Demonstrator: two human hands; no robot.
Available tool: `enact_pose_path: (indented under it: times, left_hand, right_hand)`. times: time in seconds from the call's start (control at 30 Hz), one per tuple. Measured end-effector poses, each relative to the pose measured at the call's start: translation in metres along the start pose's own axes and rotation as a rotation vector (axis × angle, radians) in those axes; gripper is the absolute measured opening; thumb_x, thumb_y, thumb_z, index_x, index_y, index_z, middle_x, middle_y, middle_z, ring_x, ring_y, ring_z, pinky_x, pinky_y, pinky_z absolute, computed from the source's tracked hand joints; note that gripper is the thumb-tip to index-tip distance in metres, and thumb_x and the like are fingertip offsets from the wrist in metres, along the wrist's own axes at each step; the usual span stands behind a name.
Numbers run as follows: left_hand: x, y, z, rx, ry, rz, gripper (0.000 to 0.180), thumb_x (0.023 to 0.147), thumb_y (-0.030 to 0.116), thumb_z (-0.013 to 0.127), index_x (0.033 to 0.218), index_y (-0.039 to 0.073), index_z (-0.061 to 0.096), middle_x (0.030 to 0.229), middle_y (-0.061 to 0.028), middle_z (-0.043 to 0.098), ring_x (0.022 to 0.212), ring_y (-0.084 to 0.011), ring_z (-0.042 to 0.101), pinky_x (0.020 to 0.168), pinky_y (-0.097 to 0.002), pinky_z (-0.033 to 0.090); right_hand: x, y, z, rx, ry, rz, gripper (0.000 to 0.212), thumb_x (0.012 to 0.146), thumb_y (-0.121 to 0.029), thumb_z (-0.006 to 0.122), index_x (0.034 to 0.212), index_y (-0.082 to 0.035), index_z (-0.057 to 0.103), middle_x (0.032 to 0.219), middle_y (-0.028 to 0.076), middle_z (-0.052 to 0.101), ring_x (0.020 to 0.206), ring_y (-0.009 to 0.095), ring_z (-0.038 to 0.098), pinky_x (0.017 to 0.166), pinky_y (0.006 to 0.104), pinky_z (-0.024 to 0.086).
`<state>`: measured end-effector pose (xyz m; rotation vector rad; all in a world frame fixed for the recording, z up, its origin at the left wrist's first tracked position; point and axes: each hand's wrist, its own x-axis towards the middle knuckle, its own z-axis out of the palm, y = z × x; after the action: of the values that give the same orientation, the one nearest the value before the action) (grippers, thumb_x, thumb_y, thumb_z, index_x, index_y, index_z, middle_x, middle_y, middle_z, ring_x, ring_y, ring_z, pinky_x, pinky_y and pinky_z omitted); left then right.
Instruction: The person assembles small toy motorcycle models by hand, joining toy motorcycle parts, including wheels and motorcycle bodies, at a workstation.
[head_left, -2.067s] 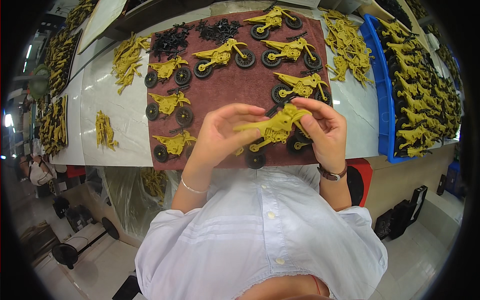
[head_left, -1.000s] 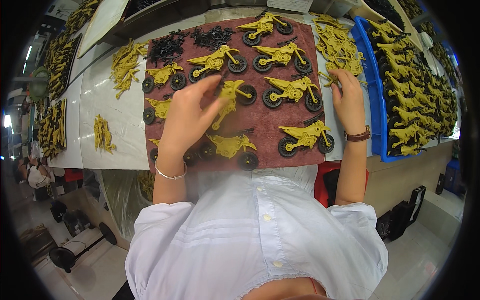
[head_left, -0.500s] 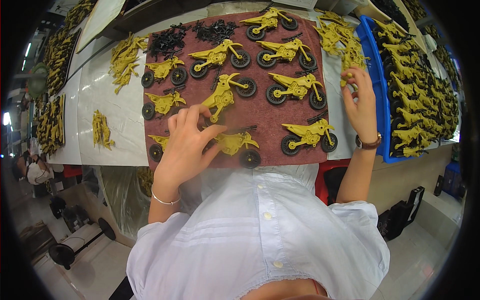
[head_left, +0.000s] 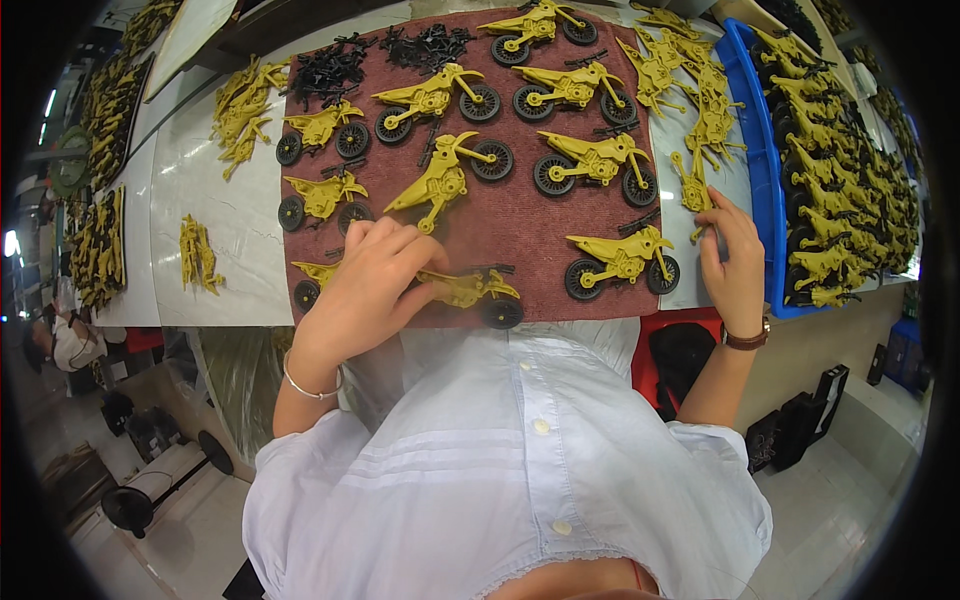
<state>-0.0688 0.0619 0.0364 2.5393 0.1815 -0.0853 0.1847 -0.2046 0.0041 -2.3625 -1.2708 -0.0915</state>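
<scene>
My left hand (head_left: 368,284) is over the near edge of the maroon cloth (head_left: 545,240). Its thumb and forefinger close around the tail of a yellow toy motorcycle (head_left: 462,290), hiding its rear wheel. Just beyond lies a toy motorcycle (head_left: 437,185) with a front wheel and no rear wheel showing. Right of the cloth, my right hand (head_left: 735,250) pinches a yellow plastic motorcycle part (head_left: 692,185) between thumb and fingers. Several more yellow toy motorcycles with black wheels, such as one near the right corner (head_left: 622,258), lie in rows on the cloth.
Small black parts (head_left: 330,70) are heaped at the cloth's far left. Yellow parts lie in piles at left (head_left: 243,110) and right (head_left: 690,75). A blue tray (head_left: 762,170) filled with toy motorcycles stands at the right, close to my right hand.
My right hand has moved nearer to me, bringing the yellow part away from the right-hand pile. The fingers of my left hand have drawn in around the near motorcycle's tail.
</scene>
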Motion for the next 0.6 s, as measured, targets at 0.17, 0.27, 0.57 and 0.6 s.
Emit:
enact_pose_path:
  times: [0.17, 0.27, 0.57, 0.6]
  left_hand:
    - [-0.001, 0.008, 0.002, 0.271, -0.041, 0.079, 0.017, 0.072, 0.01, 0.064, 0.085, 0.006, 0.054, 0.082, -0.0044, 0.048, 0.082, -0.0215, 0.045, 0.076, -0.0341, 0.029]
    - [0.002, 0.01, -0.003, 0.222, -0.033, 0.096, 0.017, 0.073, 0.01, 0.064, 0.086, 0.004, 0.054, 0.081, -0.0049, 0.049, 0.08, -0.022, 0.046, 0.074, -0.0337, 0.03]
    - [0.017, -0.017, -0.007, -0.652, -0.206, -0.074, 0.014, 0.075, 0.004, 0.064, 0.088, -0.002, 0.063, 0.078, -0.007, 0.064, 0.066, -0.0116, 0.06, 0.057, -0.0227, 0.047]
    - [0.019, -0.02, -0.007, -0.653, -0.199, -0.082, 0.014, 0.075, 0.004, 0.064, 0.088, -0.002, 0.063, 0.078, -0.007, 0.064, 0.066, -0.0116, 0.06, 0.057, -0.0227, 0.047]
  right_hand:
    - [0.005, -0.003, 0.011, 0.164, 0.108, 0.288, 0.016, 0.078, -0.005, 0.057, 0.094, 0.0, 0.059, 0.097, 0.015, 0.061, 0.092, 0.031, 0.056, 0.08, 0.0353, 0.044]
    - [0.004, 0.004, 0.016, 0.034, 0.164, 0.146, 0.022, 0.078, -0.01, 0.062, 0.097, 0.0, 0.059, 0.096, 0.015, 0.061, 0.089, 0.03, 0.058, 0.078, 0.034, 0.045]
    - [-0.003, 0.006, 0.014, 0.134, 0.198, 0.296, 0.025, 0.076, -0.011, 0.066, 0.099, -0.002, 0.063, 0.097, 0.013, 0.062, 0.083, 0.025, 0.061, 0.073, 0.0316, 0.047]
    - [-0.004, 0.007, 0.015, 0.101, 0.211, 0.302, 0.025, 0.077, -0.011, 0.065, 0.1, -0.002, 0.063, 0.097, 0.014, 0.062, 0.083, 0.025, 0.06, 0.073, 0.0318, 0.047]
